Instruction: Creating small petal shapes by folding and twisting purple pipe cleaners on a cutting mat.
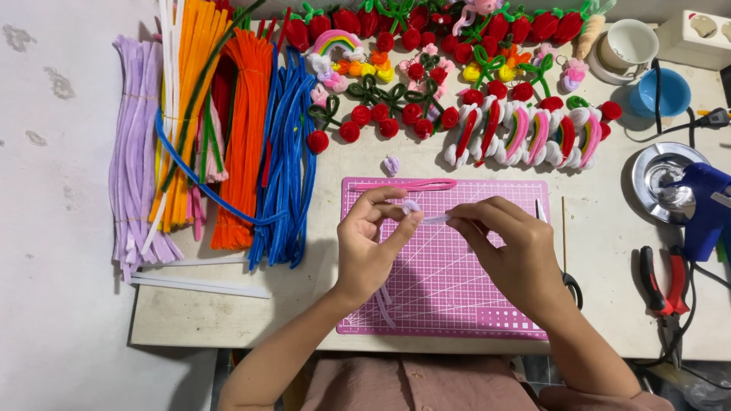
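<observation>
the left hand [371,247] is closed in a narrow pinch, thumb and forefinger meeting on a small pale lilac coil of fuzzy pipe cleaner [410,205] held just above the pink gridded cutting mat [457,304]. from that coil a short pale straight tail of the same wire [435,219] runs out to the right, its long axis lying nearly level across the view, and the right hand [518,255] grips its far end between fingertips drawn close together. so the coil sits at the left hand's fingertips, with the free length pointing toward the right hand; both hands touch the piece, the left on the wound part, the right on the straight part. a long pink pipe cleaner [403,185] lies along the mat's top edge, and a small lilac pipe-cleaner flower [391,164] rests on the table just beyond it. farther out, bundles of lilac, orange and blue pipe cleaners [251,144] lie to the left, rows of finished red cherries and striped pieces [525,133] across the back, and a blue glue gun [704,205] and red-handled pliers [662,285] to the right.
</observation>
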